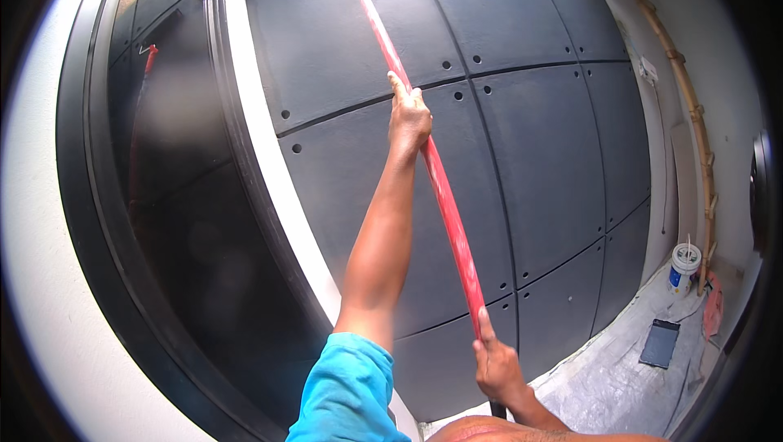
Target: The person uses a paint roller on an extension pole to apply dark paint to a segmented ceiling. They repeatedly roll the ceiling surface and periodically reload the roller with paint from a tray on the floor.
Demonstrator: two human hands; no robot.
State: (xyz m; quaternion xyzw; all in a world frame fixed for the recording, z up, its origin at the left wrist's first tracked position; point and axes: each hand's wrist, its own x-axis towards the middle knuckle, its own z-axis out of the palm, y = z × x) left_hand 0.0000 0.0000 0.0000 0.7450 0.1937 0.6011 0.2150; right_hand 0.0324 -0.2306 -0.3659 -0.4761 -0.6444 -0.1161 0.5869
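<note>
**Guide the red pole (pixel 451 218) with one hand high and one low**

Your left hand (pixel 410 118) is closed around the pole partway up, thumb side toward the top. Your right hand (pixel 498 367) is wrapped around its lower end, a finger laid along the shaft, with a short black end showing beneath. Neither of your hands has hold of anything else.

To work the pole well, let the upper hand guide and the lower hand push and steer; an even pressure from both should stop the far tip from wandering. Bear in mind that the dark wall (pixel 563 148) behind the pole has grooves and round holes, which could catch or skip a tip drawn across them, so slow strokes seem wise there.

The pole runs through both your hands, slanting up and leftward from the right one past the left. Its tip passes out of view, so you cannot tell here what it touches. Left of the pole, a dark glass panel (pixel 179 156) reflects a red shaft with a bent frame on top. Well right of the pole stands a white bucket (pixel 683 253).
</note>
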